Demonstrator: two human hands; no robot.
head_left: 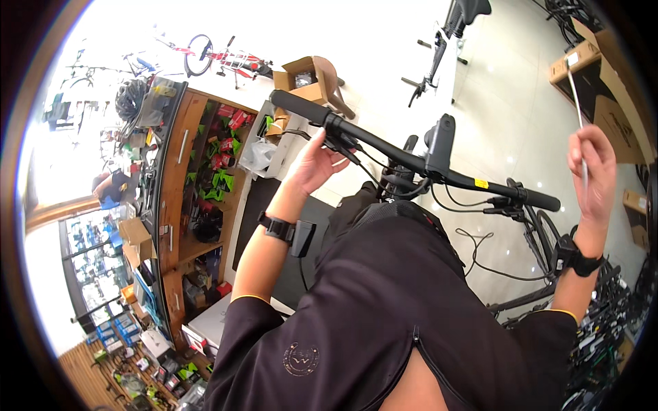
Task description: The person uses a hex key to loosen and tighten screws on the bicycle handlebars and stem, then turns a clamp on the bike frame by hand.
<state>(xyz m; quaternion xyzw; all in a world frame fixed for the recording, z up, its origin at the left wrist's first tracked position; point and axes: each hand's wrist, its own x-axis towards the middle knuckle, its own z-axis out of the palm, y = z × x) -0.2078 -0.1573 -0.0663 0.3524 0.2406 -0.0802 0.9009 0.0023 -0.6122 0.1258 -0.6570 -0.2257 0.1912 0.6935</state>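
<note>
Bicycle handlebar (411,161), black, with two hands at work.
Left hand (317,163) open, fingers on brake lever (343,145); right hand (593,171) pinching thin cable (576,96).

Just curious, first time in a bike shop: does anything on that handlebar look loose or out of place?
Yes. Thin cables hang slack below the black handlebar rather than lying snug, and the right hand holds a thin cable up in the air.

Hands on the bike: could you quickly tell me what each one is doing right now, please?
Left hand: open, fingers at the brake lever under the handlebar.
Right hand: closed on a thin white cable, raised clear of the bar.
</note>
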